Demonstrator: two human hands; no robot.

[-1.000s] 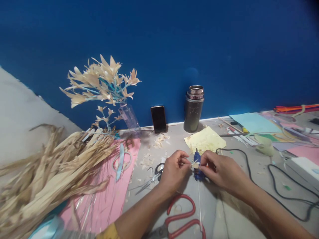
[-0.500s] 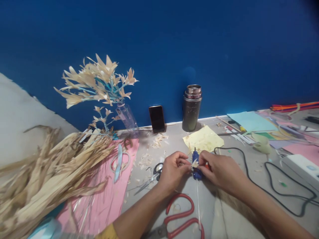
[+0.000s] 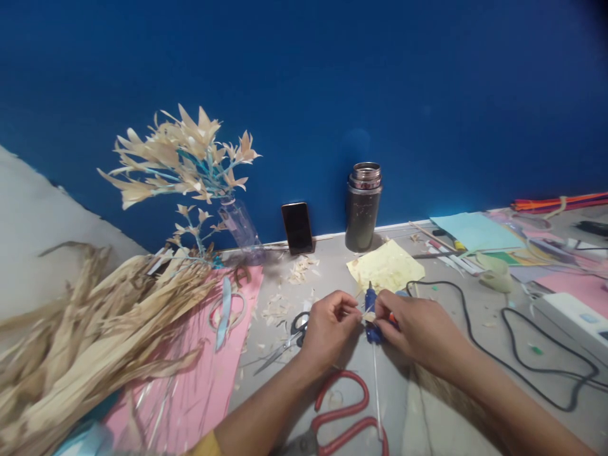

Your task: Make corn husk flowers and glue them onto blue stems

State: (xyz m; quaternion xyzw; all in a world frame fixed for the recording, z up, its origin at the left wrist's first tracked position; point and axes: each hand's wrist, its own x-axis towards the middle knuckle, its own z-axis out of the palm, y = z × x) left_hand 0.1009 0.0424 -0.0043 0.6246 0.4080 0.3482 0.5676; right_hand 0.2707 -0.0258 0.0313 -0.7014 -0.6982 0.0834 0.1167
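Observation:
My left hand (image 3: 327, 328) and my right hand (image 3: 420, 328) meet over the grey table, fingers pinched on a small tan piece of dried husk (image 3: 368, 315) between them. Right under that piece lies a blue glue gun (image 3: 371, 311), its nozzle pointing away from me and a thin glue stick (image 3: 375, 386) trailing back toward me. Black-handled scissors (image 3: 289, 335) lie just left of my left hand. Red-handled scissors (image 3: 341, 411) lie below my wrists.
A heap of dried husks (image 3: 85, 335) covers the left, over pink paper (image 3: 204, 373). A bottle with husk flowers (image 3: 190, 164), a phone (image 3: 297, 227) and a steel flask (image 3: 361, 206) stand by the blue wall. Yellow paper (image 3: 387, 266), a black cable (image 3: 498, 342) and coloured sheets (image 3: 479, 231) lie right.
Both hands stay pinched on the husk piece; the view has shifted slightly, so everything sits a little further left.

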